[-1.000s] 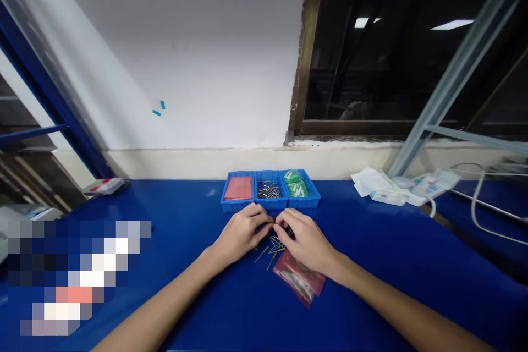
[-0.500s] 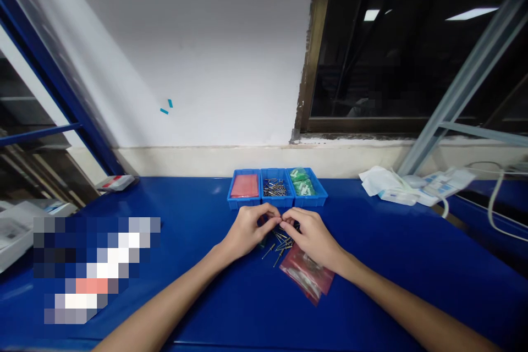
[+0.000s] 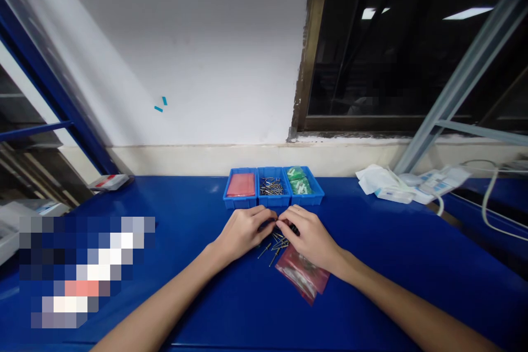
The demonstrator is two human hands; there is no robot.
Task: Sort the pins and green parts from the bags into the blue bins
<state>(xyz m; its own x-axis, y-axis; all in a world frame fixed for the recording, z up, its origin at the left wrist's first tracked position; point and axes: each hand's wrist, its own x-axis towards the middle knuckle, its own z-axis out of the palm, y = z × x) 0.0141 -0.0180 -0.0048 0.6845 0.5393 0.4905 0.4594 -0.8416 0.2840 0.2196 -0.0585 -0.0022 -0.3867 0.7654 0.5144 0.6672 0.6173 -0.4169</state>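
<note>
My left hand (image 3: 251, 231) and my right hand (image 3: 309, 234) meet fingertip to fingertip above the blue table (image 3: 214, 308). Both are closed in a pinch; whatever lies between the fingers is too small and hidden to name. Just below them lies a small pile of metal pop rivets (image 3: 280, 242), partly covered by my right hand. Red plastic bags (image 3: 303, 278) lie flat beneath and in front of my right hand, with something shiny inside.
Three joined blue bins stand behind my hands: red bags (image 3: 241, 184) in the left bin, rivets (image 3: 272, 187) in the middle, green packets (image 3: 300, 182) in the right. White packages (image 3: 385, 184) lie at the back right near a grey metal post (image 3: 449, 77). A pixelated patch covers the left side.
The view has shifted slightly, moving everything a little to the left. My hands stay together at the fingertips, with the left fingers curled a bit more. The rivets and bags lie as before.
</note>
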